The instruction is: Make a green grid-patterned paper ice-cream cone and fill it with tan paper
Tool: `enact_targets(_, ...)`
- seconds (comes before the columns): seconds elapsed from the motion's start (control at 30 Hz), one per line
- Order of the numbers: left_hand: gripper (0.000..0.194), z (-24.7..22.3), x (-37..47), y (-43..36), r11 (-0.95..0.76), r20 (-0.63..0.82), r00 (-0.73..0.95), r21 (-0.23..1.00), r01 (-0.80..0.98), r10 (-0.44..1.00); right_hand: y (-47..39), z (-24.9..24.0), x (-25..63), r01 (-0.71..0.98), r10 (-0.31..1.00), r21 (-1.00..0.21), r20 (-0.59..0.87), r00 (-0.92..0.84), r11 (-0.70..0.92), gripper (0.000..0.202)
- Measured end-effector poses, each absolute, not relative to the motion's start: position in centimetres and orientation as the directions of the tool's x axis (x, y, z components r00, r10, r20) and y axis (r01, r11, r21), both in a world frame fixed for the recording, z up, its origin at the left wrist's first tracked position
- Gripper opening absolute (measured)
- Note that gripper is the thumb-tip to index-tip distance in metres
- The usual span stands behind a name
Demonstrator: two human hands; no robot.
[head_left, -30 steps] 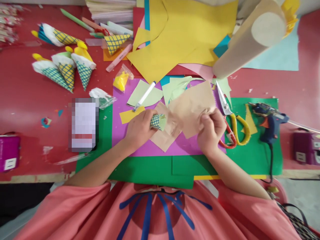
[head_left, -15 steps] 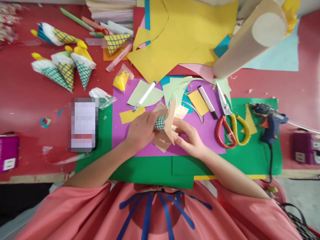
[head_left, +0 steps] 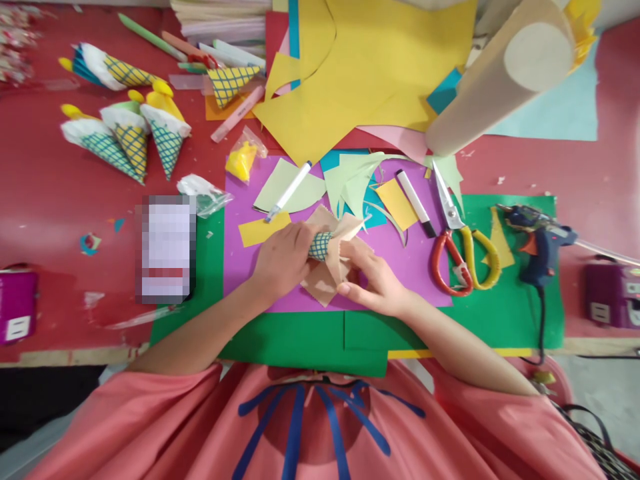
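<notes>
My left hand [head_left: 285,260] is wrapped round a small paper cone [head_left: 319,246] with a blue criss-cross pattern, its wide end pointing right. A piece of beige, zigzag-edged fabric [head_left: 345,230] sits at that wide end. My right hand [head_left: 377,280] is at the cone's mouth, the fingers bent into the beige fabric and the thumb apart below. Whether those fingers pinch the fabric is hidden by its folds. More beige fabric [head_left: 320,293] lies flat under the cone on the purple sheet [head_left: 250,283].
Scissors [head_left: 453,227] and a glue gun [head_left: 545,250] lie to the right, a phone [head_left: 167,250] to the left. Markers [head_left: 290,190] and paper scraps lie just beyond my hands. Finished cones [head_left: 125,140] rest at the far left; a cardboard tube [head_left: 495,80] stands back right.
My right fingers have moved further into the mouth of the cone. The beige fabric there, upright before, is now folded and bent to the right. My left hand stays in place.
</notes>
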State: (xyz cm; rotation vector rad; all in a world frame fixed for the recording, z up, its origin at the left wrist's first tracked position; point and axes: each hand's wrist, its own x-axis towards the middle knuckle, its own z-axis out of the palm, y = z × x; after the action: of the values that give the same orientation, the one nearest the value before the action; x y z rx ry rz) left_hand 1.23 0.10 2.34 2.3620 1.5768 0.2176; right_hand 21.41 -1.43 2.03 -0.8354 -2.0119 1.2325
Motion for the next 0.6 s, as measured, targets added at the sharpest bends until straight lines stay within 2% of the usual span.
enact_targets(0.13, 0.031, 1.96, 1.17, -0.15, -0.421, 0.016, 0.436, 0.297, 0.857, 0.900, -1.24, 2.27, 21.45, 0.240, 0.773, -0.887, 0.179, -0.609, 0.394, 0.038)
enact_targets(0.3, 0.028, 1.71, 1.14, -0.36, -0.488, 0.098, 0.484, 0.325, 0.810, 0.870, -1.11, 2.37, 21.54, 0.317, 0.786, -0.841, 0.188, -0.588, 0.439, 0.037)
enact_targets(0.47, 0.029, 1.78, 1.01, -0.33, -0.512, 0.097, 0.508, 0.297, 0.806, 0.856, -1.09, 2.46, 21.58, 0.276, 0.736, -0.867, 0.142, -0.662, 0.415, 0.043)
enact_targets(0.6, 0.029, 1.79, 0.94, -0.33, -0.551, 0.152, 0.531, 0.287, 0.783, 0.834, -1.40, 2.46, 21.39, 0.404, 0.756, -0.804, 0.085, -0.649, 0.437, 0.046)
